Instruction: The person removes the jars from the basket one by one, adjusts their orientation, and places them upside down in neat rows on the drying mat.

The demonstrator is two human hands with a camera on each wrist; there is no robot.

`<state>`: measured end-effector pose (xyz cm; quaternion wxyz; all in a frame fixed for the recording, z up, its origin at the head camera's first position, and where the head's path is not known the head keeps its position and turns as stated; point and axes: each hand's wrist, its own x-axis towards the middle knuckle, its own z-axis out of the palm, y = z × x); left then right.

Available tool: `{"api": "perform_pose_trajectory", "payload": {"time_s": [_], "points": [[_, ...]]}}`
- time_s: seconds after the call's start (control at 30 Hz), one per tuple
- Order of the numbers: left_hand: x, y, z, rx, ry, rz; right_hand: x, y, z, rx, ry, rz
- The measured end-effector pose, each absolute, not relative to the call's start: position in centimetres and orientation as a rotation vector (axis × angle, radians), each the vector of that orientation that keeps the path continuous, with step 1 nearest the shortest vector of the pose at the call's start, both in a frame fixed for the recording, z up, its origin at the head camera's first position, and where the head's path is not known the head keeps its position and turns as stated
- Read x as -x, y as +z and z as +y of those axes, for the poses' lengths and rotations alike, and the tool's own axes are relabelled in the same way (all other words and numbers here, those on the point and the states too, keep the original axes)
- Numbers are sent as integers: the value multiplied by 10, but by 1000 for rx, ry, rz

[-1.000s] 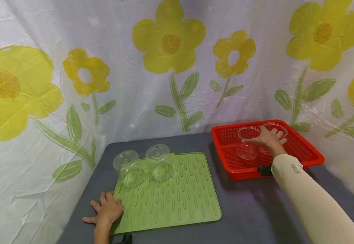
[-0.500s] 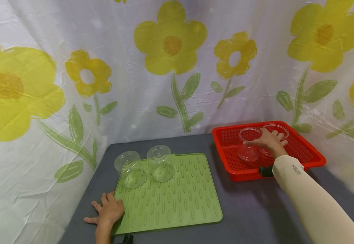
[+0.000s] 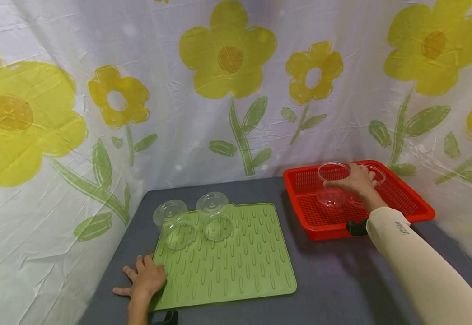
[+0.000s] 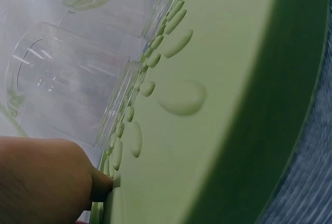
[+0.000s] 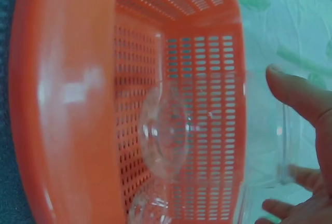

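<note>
Clear plastic container (image 3: 333,183) is sitting upright in the right hand (image 3: 355,180), which is gripping it by the rim and side, fingers curled round it, just above the floor of the red basket (image 3: 406,203) on the right of the grey table (image 3: 333,280). On the right wrist view the thumb and fingers are wrapping the clear wall, so it's a proper hold, not just a touch.

Progress-wise, I'd say it's roughly halfway: two clear containers (image 3: 193,221) are already standing upside down, side by side, at the far left corner of the green ridged mat (image 3: 240,262). One more clear container (image 3: 371,174) is sitting in the basket behind the hand, so the held one plus that one are looking like what's left.

Left hand (image 3: 144,280) is lying flat, fingers spread and relaxed, pressing on the near left corner of the mat, holding nothing.

Writing: there's small dark lettering on the beige sleeve (image 3: 400,229) near the wrist, but it's too tiny to read.
</note>
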<state>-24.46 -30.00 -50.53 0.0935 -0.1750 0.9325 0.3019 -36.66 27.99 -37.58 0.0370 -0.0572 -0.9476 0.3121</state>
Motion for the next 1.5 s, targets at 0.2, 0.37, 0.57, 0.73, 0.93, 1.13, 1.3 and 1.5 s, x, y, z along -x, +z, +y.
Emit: {"api": "perform_pose_trajectory", "payload": {"time_s": [0.2,0.37,0.57,0.73,0.93,1.13,1.3,1.5], "points": [[246,-505,-299,521,891,2766,369,-376,278,118,1047,-2796],[246,-504,-297,524,890,2768,367,-375,279,125,1106,-2796],[245,-503,-295,523,890,2773,366,-375,281,107,1131,-2793],[247,-502,-296,516,877,2762,363,-374,280,67,1136,-2779],[252,-499,-298,516,849,2753,357,-372,279,32,1124,-2774],[252,-497,-300,515,871,2738,352,-367,277,-7,1112,-2770],[252,-494,-303,524,942,2743,352,-363,276,-44,1105,-2745],[246,-478,-301,575,1071,2902,354,-355,267,-83,1114,-2758]]}}
